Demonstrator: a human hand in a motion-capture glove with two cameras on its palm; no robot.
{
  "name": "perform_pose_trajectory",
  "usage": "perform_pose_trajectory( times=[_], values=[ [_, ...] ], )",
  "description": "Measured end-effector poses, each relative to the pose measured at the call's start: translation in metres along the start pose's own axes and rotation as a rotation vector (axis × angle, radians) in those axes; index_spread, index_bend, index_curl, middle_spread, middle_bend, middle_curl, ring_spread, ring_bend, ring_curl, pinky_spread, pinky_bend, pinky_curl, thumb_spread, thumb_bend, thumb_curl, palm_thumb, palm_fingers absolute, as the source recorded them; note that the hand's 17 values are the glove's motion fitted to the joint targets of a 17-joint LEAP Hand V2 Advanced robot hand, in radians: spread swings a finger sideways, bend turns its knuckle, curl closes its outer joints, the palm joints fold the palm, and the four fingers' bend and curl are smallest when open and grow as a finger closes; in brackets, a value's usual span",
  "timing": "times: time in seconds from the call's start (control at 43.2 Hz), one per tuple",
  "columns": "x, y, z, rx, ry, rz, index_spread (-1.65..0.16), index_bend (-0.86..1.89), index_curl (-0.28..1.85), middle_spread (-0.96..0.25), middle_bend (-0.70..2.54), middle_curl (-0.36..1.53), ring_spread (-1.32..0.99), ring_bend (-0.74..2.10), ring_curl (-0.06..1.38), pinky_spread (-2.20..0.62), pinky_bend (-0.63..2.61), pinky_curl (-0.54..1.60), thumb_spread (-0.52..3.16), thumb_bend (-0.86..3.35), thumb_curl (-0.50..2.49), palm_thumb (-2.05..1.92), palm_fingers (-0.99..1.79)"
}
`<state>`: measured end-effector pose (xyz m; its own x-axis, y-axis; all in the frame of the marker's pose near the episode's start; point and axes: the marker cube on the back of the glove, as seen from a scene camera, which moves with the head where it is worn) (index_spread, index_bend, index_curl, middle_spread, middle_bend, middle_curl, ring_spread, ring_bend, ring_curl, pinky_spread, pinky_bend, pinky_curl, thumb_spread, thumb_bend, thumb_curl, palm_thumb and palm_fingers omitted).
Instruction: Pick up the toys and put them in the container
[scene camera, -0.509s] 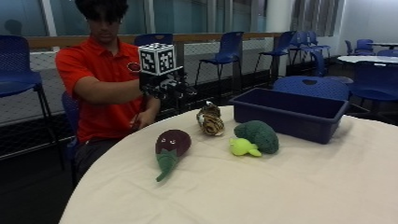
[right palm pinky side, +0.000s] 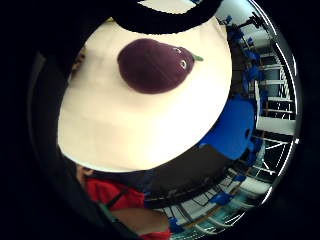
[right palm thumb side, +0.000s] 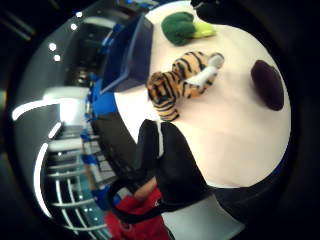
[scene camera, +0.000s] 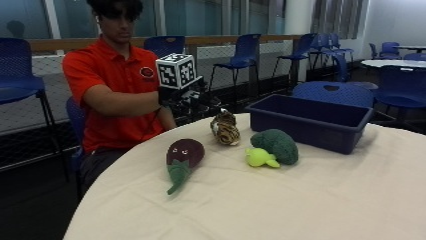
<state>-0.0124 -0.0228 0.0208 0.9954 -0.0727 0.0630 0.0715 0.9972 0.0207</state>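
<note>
Gloved in black, the person's right hand (scene camera: 188, 96) hangs raised above the near edge of the round table (scene camera: 279, 210), over the tiger toy and holding nothing; whether its fingers are straight or curled cannot be told from any view; the bare left hand is not visible.

Three soft toys lie on the cream tablecloth, all outside the container: a striped plush tiger (scene camera: 225, 129) closest to the hand; a purple plush eggplant (scene camera: 182, 156) with a green stem and small stitched eyes, nearer the person's side; a green plush broccoli (scene camera: 272, 147) with a yellow-green stalk, just beside the blue plastic container (scene camera: 313, 122), which sits open-topped toward the far side of the table.

Judging by their look, the toys should be light, squashy and not fragile or slippery; fabric should give under the fingers, so each could likely be taken around the thickest part of its body; the tiger around its middle, the eggplant across its rounded purple bulk rather than the floppy stem, the broccoli around its head.

No brand, label or legible writing shows on the toys or container; a small round emblem on the person's red shirt (scene camera: 106, 80) is too small to read.
</note>
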Motion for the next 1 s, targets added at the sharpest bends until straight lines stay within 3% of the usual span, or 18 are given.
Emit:
perform_pose_trajectory(
  times=[0.486,0.995],
  values=[
    [-0.092,-0.053,0.045,-0.105,0.043,-0.123,-0.35,0.18,0.28,-0.11,0.13,0.21,-0.04,0.16,0.09,0.08,0.63,0.30,1.10,-0.08,0.15,-0.11,-0.12],
    [-0.095,-0.084,0.086,-0.242,0.206,-0.026,-0.35,0.15,0.29,-0.09,0.11,0.20,-0.01,0.14,0.10,0.13,0.99,0.40,1.05,-0.06,0.18,-0.08,-0.13]
  ],
)
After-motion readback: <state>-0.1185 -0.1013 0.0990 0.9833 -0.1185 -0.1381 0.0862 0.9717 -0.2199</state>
